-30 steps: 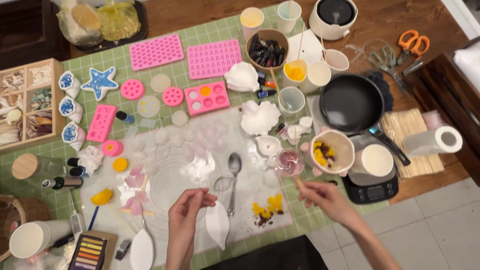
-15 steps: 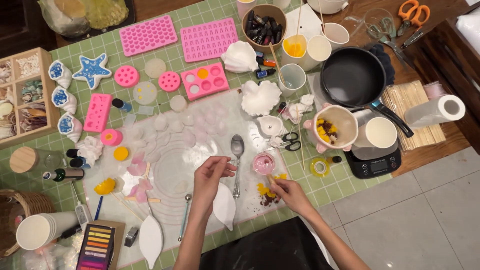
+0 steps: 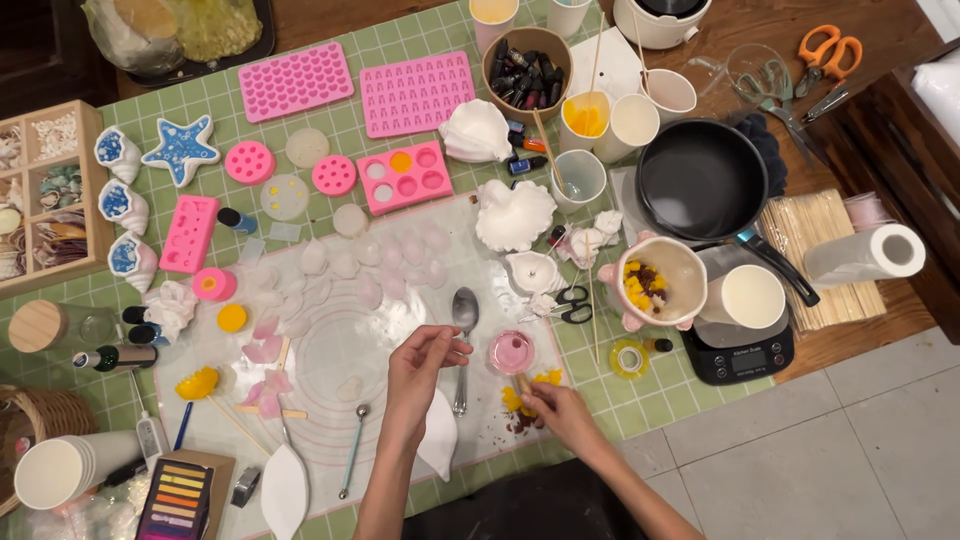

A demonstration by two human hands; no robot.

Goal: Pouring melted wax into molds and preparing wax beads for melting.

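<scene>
fingers (image 3: 440,345) perhaps over spoon (image 3: 464,322)

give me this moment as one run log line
left hand: fingertips pinched, beside metal spoon | right hand: on wooden stick by small pink cup | surface: translucent mat

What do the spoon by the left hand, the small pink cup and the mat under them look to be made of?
Spoon: metal, going by its polished silver shine.
Small pink cup, beside the right hand: probably glass or clear plastic, as it looks translucent with a glossy rim.
Mat under the left hand: likely silicone, a thin, translucent, matte sheet with printed pink rings, lying flat.
</scene>
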